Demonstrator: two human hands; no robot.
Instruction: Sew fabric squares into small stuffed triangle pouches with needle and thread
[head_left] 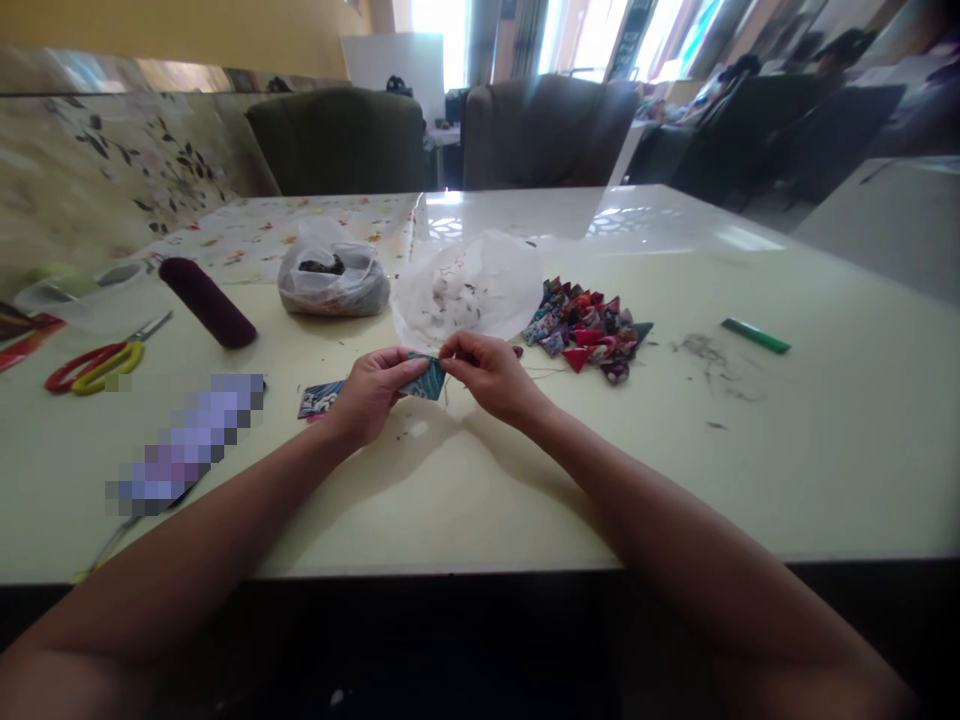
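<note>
Between my two hands is a small teal patterned fabric piece (pixel 426 380). My left hand (pixel 371 390) pinches its left side between thumb and fingers. At its upper right corner, the fingertips of my right hand (pixel 486 372) are closed on the fabric's edge; whether they also hold a needle is too small to see. A thin thread trails from near the right hand toward the right. Under and left of my left hand lies another blue and white patterned fabric piece (pixel 319 400). A heap of small stuffed fabric triangles (pixel 589 325) sits right of my hands.
A white plastic bag with stuffing (pixel 465 290) and a bag of dark filling (pixel 334 285) stand behind my hands. Scissors (pixel 109 365), a dark red cylinder (pixel 208 303) and a blurred-out object (pixel 191 440) lie left. A green strip (pixel 756 335) and thread scraps (pixel 712 360) lie right.
</note>
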